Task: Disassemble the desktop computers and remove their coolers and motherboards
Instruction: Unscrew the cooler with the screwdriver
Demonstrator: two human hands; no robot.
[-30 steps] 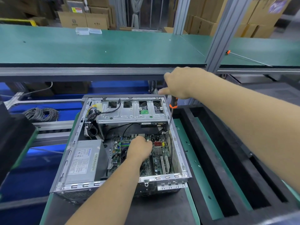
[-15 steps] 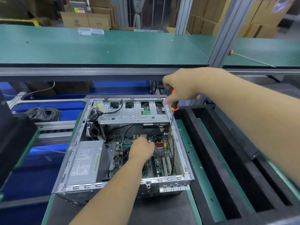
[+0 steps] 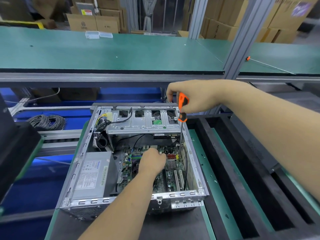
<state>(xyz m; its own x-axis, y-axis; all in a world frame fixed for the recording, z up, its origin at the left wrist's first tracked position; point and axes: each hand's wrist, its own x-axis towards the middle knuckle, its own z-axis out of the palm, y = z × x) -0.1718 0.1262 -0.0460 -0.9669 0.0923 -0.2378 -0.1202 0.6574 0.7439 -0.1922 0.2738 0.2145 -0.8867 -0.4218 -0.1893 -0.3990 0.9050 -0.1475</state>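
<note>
I look down at an open desktop computer case [image 3: 194, 172] lying on a dark worktop [image 3: 173, 227], behind it a long green shelf [image 3: 103, 52] and stacked cardboard boxes [image 3: 93, 23]. My right hand [image 3: 195, 97] grips an orange-handled screwdriver [image 3: 182, 110] upright, its shaft reaching down into the case. My left hand [image 3: 152, 161] rests curled on the motherboard [image 3: 173, 172]; I cannot tell whether it grasps anything.

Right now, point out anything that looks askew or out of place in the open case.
Nothing looks damaged. The grey metal computer case lies open; a yellow-and-black cable bundle hangs loose beside the drive cage.
</note>
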